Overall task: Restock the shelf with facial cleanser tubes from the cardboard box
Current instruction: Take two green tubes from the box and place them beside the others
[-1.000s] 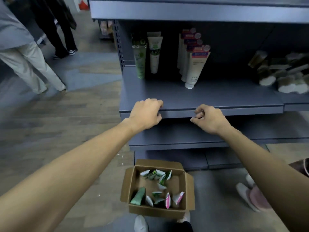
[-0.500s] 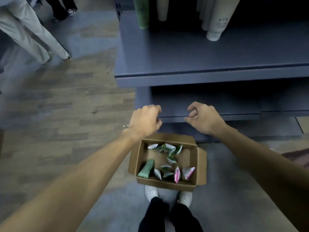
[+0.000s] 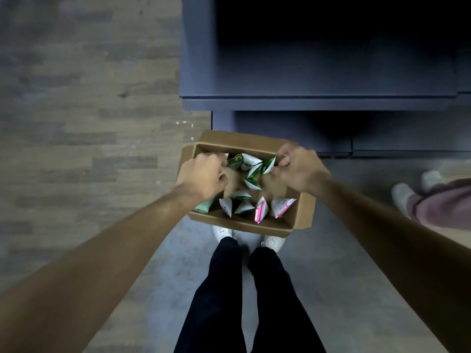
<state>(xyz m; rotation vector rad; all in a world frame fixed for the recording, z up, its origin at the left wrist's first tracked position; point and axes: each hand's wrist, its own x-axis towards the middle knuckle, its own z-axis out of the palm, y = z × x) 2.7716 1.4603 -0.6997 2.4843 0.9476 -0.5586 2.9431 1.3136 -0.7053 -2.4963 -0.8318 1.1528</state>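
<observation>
An open cardboard box (image 3: 303, 212) sits on the floor at my feet, below the dark shelf (image 3: 313, 103). Several facial cleanser tubes stand in it, green-white ones (image 3: 254, 174) at the back and a pink-white one (image 3: 260, 210) at the front. My right hand (image 3: 299, 169) reaches into the box's back right corner and pinches the crimped end of a green-white tube (image 3: 269, 166). Over the box's left side, my left hand (image 3: 204, 174) has its fingers curled downward beside a white tube end (image 3: 226, 156); what its fingers hold is hidden.
My legs (image 3: 244, 289) and white shoes stand right behind the box. Another person's feet in white socks (image 3: 405, 197) are on the floor at the right. Wooden flooring (image 3: 84, 123) lies to the left of the shelf unit.
I have bent down: the view dropped from the shelf front to the floor. Both hands moved from the shelf edge down into the box, and the right one took hold of a tube.
</observation>
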